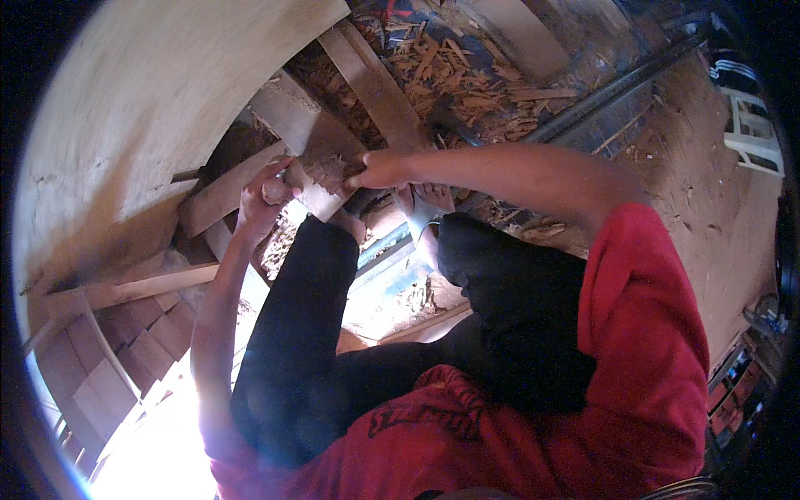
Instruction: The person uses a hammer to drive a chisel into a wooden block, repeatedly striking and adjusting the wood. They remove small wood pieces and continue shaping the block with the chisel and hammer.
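My left hand is closed round a small roundish object, too unclear to name, at the left side of a short wooden board. The board slants down toward me, its lower part pale and splintered. My right hand grips the board's right side with curled fingers, the arm reaching across from the right. My feet are below the hands, between my dark-trousered legs, and partly hidden.
A large plywood sheet curves along the upper left. Wood chips and more planks lie ahead. A metal rail runs diagonally at the upper right, near a white plastic chair. Stacked wooden pieces lie at the lower left.
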Demonstrator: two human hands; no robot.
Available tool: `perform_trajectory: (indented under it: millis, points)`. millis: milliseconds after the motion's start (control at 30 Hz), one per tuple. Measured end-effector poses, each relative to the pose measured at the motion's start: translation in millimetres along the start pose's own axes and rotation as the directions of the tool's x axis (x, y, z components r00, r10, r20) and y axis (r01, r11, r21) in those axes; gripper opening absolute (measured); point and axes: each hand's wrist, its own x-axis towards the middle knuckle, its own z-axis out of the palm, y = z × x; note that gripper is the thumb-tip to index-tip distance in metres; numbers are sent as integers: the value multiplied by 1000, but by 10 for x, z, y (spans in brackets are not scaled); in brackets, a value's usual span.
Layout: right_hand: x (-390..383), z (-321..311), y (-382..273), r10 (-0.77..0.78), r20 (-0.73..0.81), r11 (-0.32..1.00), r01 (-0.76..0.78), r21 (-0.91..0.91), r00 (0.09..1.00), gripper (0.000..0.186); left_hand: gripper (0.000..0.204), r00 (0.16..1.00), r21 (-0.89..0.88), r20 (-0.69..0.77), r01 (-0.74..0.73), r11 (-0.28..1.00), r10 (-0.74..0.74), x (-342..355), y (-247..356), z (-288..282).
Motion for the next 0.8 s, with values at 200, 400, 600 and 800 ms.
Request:
perform_trajectory:
  millis: [200, 400, 600, 800]
  points:
    - [-8, 223, -227, -99, 10, 967, 94, 235, 995, 145, 60, 999, -76, -38, 17, 997, -20, -80, 12, 34]
    - [-26, 345, -234, -85, -9, 988, 85, 127, 996, 155, 60, 997, 73, -54, 65, 995, -61, -102, 76, 41]
    - [-50, 285, -221, -78, -47, 964, 88, 249, 996, 152, 57, 997, -32, -65, 44, 999, -46, -86, 0, 81]
    - [-89, 64, -174, -244, -232, 968, 249, -6, 942, 133, 50, 988, -290, -97, 86, 953, -118, -107, -156, 124]
